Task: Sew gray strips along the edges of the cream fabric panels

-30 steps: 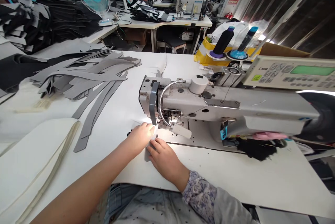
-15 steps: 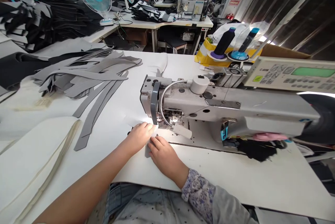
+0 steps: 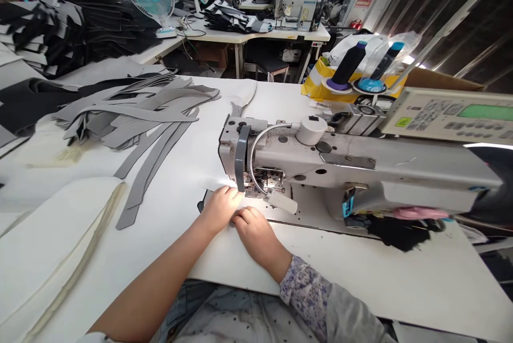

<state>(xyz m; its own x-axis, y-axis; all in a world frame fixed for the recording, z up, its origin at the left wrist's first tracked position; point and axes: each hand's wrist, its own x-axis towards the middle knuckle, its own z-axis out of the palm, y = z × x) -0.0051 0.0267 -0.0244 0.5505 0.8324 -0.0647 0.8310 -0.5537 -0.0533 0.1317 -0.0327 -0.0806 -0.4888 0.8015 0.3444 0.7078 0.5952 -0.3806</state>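
My left hand (image 3: 219,207) and my right hand (image 3: 256,233) rest side by side on the white table (image 3: 360,268), right in front of the needle area of a grey sewing machine (image 3: 320,164). Both hands have curled fingers pressed down on a small grey fabric piece that they almost wholly hide. A lamp on the machine lights the spot brightly. A dark object (image 3: 201,204) peeks out just left of my left hand.
A pile of long grey fabric strips (image 3: 132,113) lies at the left. White foam sheets (image 3: 44,247) sit at the near left. Thread cones (image 3: 348,65) and a control panel (image 3: 449,116) stand at the back right. Black fabric (image 3: 401,231) lies under the machine arm.
The grey piece, visible below my hands earlier, has slid forward towards the needle and is now covered. Both hands moved slightly forward with it.
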